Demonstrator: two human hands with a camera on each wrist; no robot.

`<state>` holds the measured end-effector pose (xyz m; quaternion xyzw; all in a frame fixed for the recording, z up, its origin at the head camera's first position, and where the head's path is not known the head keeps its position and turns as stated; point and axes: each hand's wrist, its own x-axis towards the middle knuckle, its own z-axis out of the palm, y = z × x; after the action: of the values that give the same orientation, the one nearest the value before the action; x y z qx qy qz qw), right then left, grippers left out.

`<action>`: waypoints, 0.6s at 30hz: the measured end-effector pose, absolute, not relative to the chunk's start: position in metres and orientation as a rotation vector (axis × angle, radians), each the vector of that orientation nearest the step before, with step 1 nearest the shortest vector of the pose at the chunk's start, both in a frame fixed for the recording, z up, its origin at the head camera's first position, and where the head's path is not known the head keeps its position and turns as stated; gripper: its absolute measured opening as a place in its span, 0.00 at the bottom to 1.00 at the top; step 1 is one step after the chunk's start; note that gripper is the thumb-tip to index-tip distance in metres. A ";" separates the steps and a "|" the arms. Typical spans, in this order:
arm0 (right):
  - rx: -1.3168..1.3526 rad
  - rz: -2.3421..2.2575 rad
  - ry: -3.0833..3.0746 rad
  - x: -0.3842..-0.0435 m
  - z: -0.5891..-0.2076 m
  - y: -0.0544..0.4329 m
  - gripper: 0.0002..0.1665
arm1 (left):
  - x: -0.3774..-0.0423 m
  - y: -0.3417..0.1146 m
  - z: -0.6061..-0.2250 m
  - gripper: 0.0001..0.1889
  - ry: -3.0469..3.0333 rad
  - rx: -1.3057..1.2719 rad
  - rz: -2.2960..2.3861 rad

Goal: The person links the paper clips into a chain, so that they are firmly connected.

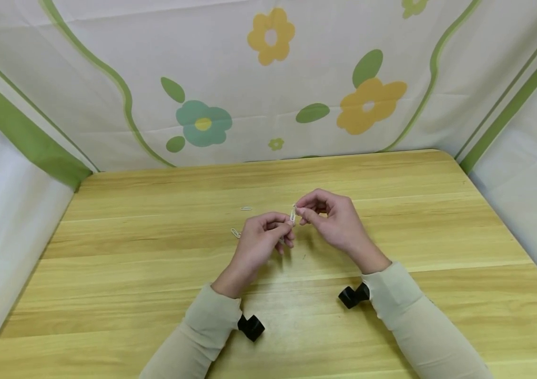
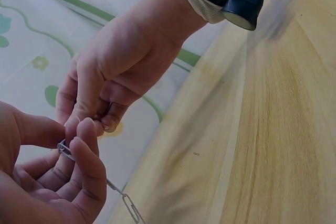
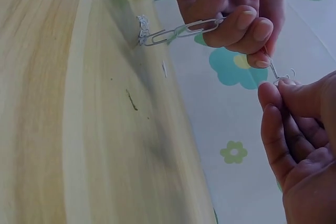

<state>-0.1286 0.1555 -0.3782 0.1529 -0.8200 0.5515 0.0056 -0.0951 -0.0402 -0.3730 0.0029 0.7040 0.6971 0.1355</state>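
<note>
Between the two hands, above the table, is a white paper clip. My left hand pinches its lower end between thumb and forefinger. At its upper end, the thumb and forefinger of my right hand pinch a small wire piece, mostly hidden by the fingertips; its curved end shows in the right wrist view. A chain of linked paper clips trails from under the left hand's fingers. Part of that chain hangs below the left hand in the left wrist view.
One loose paper clip lies on the wooden table beyond the left hand. Another clip shows beside that hand. A small heap of clips appears in the right wrist view. A flowered curtain hangs behind the table.
</note>
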 end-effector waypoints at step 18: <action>0.605 1.585 -2.622 -0.131 -0.378 0.160 0.14 | -0.095 -0.044 -0.373 0.11 2.050 -0.018 1.976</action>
<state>-0.1306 0.1605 -0.3780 0.1938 -0.8395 0.5076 0.0095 -0.0950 -0.0437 -0.3728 -0.0063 0.7122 0.6865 0.1467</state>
